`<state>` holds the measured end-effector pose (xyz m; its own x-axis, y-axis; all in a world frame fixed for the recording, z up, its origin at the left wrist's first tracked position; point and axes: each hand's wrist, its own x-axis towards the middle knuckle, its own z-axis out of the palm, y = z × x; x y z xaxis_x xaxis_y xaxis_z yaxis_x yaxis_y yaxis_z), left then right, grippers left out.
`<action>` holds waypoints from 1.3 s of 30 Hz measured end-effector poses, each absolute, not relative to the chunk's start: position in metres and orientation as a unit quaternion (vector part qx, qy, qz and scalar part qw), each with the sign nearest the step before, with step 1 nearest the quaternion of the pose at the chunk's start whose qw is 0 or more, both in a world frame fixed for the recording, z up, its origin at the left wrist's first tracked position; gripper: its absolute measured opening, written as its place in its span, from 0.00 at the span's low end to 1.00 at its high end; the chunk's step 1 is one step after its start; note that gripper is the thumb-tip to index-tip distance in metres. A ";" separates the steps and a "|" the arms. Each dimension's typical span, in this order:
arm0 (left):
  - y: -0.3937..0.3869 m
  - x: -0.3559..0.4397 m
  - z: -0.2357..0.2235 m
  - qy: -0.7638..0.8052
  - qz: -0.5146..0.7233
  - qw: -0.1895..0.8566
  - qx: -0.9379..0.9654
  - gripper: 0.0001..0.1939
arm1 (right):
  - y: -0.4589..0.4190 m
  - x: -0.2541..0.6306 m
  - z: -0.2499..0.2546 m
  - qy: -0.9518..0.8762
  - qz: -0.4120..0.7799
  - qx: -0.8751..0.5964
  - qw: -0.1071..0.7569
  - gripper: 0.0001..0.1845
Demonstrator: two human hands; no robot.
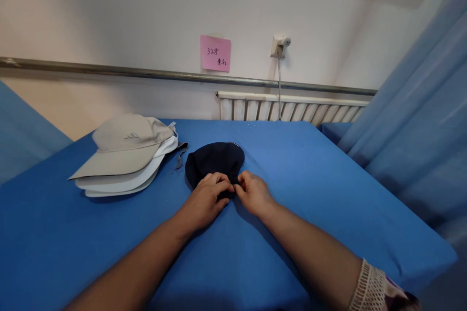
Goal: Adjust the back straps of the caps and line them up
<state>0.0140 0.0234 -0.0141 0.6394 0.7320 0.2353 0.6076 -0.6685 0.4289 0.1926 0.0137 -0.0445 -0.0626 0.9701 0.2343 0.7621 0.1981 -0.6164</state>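
A dark navy cap [214,160] lies on the blue sheet [299,180] at the middle of the bed. My left hand [207,199] grips the cap's near edge, fingers curled over it. My right hand [252,193] pinches the same edge just beside the left, the two hands almost touching. The part of the cap under my fingers is hidden. To the left sits a stack of caps [124,158], a beige one on top of white ones, a short way from my left hand.
A wall runs behind the bed with a metal rail [109,72], a pink note [215,53], a socket with a cord [279,48] and a white radiator [292,108]. Blue curtains [419,121] hang at the right; more blue fabric [22,136] at the left.
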 end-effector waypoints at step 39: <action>0.030 0.013 -0.017 0.459 0.194 0.258 0.828 0.08 | 0.019 0.193 -0.052 -0.688 0.218 -0.599 0.347 0.03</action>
